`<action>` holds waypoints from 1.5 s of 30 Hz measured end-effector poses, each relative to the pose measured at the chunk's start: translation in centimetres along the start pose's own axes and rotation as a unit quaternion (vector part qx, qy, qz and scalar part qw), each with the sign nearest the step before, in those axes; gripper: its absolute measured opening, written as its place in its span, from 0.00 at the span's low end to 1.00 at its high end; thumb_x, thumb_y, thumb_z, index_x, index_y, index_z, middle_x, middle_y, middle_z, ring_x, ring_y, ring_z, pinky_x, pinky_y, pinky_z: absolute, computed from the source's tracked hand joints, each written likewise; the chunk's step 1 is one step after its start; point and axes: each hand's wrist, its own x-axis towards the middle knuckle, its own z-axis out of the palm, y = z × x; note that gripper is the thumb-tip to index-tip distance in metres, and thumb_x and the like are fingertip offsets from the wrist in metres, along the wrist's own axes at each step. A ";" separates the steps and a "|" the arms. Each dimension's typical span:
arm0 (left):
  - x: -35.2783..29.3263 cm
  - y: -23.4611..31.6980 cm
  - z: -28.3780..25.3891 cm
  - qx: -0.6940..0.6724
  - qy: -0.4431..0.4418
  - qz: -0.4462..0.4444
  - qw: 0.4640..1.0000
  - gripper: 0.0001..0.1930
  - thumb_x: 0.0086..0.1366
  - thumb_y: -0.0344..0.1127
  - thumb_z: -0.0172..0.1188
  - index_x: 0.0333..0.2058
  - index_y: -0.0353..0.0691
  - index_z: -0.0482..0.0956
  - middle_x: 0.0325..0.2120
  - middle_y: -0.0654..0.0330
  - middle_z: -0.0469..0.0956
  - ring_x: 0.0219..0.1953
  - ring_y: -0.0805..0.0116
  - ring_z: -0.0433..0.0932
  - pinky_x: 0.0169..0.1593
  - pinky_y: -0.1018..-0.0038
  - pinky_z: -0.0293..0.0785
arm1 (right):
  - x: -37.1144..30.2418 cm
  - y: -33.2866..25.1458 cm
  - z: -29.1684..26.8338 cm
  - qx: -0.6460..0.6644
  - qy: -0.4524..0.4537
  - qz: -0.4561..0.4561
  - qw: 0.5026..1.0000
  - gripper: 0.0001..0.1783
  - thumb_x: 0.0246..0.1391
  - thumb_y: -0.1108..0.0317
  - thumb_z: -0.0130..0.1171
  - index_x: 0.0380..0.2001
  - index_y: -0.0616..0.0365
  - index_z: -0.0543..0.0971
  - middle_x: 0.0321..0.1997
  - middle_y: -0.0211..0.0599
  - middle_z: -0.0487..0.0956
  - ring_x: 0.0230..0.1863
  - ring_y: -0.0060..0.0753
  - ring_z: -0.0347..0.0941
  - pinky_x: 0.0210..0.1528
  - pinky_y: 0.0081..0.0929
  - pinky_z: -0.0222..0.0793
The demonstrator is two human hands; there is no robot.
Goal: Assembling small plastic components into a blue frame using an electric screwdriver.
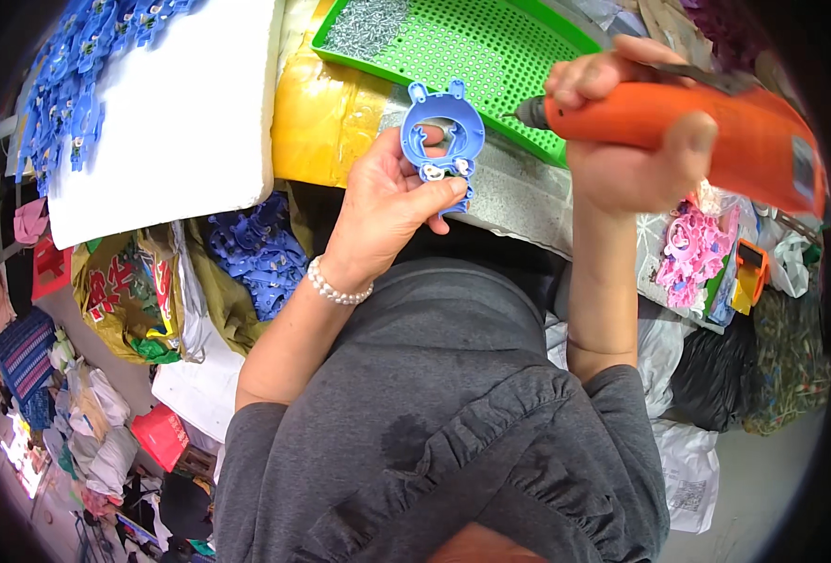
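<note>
Step in hand, by my judgement: a fastening job paused between contacts, the part steadied and the driver raised beside it, bit not on the work; the next move would call for a firm grip on the part and the bit squared to a screw point. Nearest, a white pearl-like beaded bracelet (340, 286) circled the left wrist. Left hand (398, 188) closed, pinching the lower end of a blue plastic ring-shaped part with two small ears (472, 139), thumb on the near face, fingers behind; the part sat above the worktop's near edge, ring end pointing away. Right hand (626, 141) wrapped around an orange power driver with a dark nose (678, 127), fingers curled over the far side, thumb against the near side. Its tip pointed left toward the part, apart from it; whether the bit carried a screw, I could not tell. Beyond both, on the grey speckled worktop (533, 202), lay a bright green perforated plastic tray (476, 52), small silvery metal screws (368, 26) heaped at its far left end.
</note>
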 end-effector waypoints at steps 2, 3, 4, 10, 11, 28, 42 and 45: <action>0.0 0.1 0.1 0.022 -0.001 0.004 1.000 0.22 0.52 0.25 0.62 0.45 0.32 0.64 0.34 0.59 0.72 0.29 0.76 0.75 0.21 0.83 0.73 | 0.2 -1.4 0.7 0.010 -0.062 -0.015 0.998 0.43 0.46 0.31 0.43 0.47 0.62 0.69 0.29 0.36 0.73 0.29 0.34 0.66 0.38 0.37 0.61; 0.1 0.0 0.3 0.026 0.000 0.005 1.000 0.21 0.51 0.26 0.62 0.43 0.31 0.64 0.32 0.59 0.73 0.28 0.77 0.75 0.21 0.83 0.72 | 0.1 -2.2 1.2 0.038 -0.073 -0.006 0.997 0.43 0.46 0.30 0.42 0.48 0.61 0.69 0.30 0.35 0.73 0.30 0.34 0.66 0.39 0.37 0.60; 0.2 0.1 0.5 0.025 0.001 0.003 1.000 0.21 0.51 0.26 0.62 0.43 0.31 0.64 0.32 0.59 0.73 0.28 0.77 0.75 0.21 0.83 0.72 | 0.0 -3.0 1.5 0.011 -0.101 -0.004 0.995 0.45 0.44 0.28 0.43 0.50 0.58 0.69 0.32 0.33 0.73 0.32 0.33 0.66 0.41 0.36 0.59; 0.1 0.0 0.2 0.032 0.012 0.007 0.999 0.19 0.52 0.24 0.61 0.44 0.35 0.68 0.32 0.62 0.75 0.29 0.77 0.76 0.21 0.84 0.72 | -0.4 -2.8 3.0 0.015 -0.223 0.004 0.975 0.49 0.40 0.23 0.44 0.51 0.56 0.68 0.32 0.29 0.72 0.31 0.29 0.67 0.39 0.34 0.62; 0.2 0.0 0.4 0.032 0.004 0.007 0.999 0.19 0.52 0.24 0.60 0.43 0.35 0.68 0.31 0.63 0.75 0.28 0.78 0.75 0.21 0.84 0.71 | -0.5 -2.7 3.3 0.013 -0.223 0.005 0.975 0.49 0.40 0.23 0.44 0.51 0.56 0.68 0.32 0.29 0.72 0.31 0.29 0.67 0.39 0.34 0.62; 0.3 -0.4 0.6 0.027 0.008 0.022 0.999 0.16 0.52 0.26 0.60 0.40 0.34 0.67 0.27 0.62 0.75 0.25 0.77 0.75 0.22 0.83 0.71 | -2.8 -0.3 4.8 0.021 -0.138 0.031 0.990 0.44 0.44 0.29 0.47 0.48 0.60 0.67 0.30 0.35 0.72 0.29 0.33 0.68 0.36 0.36 0.64; -0.2 -1.1 0.1 0.068 0.055 0.092 0.992 0.13 0.50 0.25 0.60 0.34 0.36 0.68 0.23 0.62 0.73 0.22 0.76 0.72 0.24 0.80 0.71 | -3.6 1.0 4.8 0.119 -0.058 0.078 0.988 0.39 0.40 0.30 0.50 0.41 0.55 0.72 0.28 0.34 0.72 0.29 0.33 0.67 0.38 0.36 0.61; -0.2 -1.7 0.6 0.039 0.037 0.125 0.991 0.15 0.48 0.24 0.59 0.35 0.34 0.68 0.24 0.61 0.74 0.23 0.75 0.74 0.24 0.80 0.73 | -3.3 -1.8 3.6 0.087 -0.074 0.055 0.992 0.45 0.35 0.24 0.49 0.44 0.54 0.71 0.29 0.33 0.74 0.30 0.34 0.69 0.40 0.35 0.63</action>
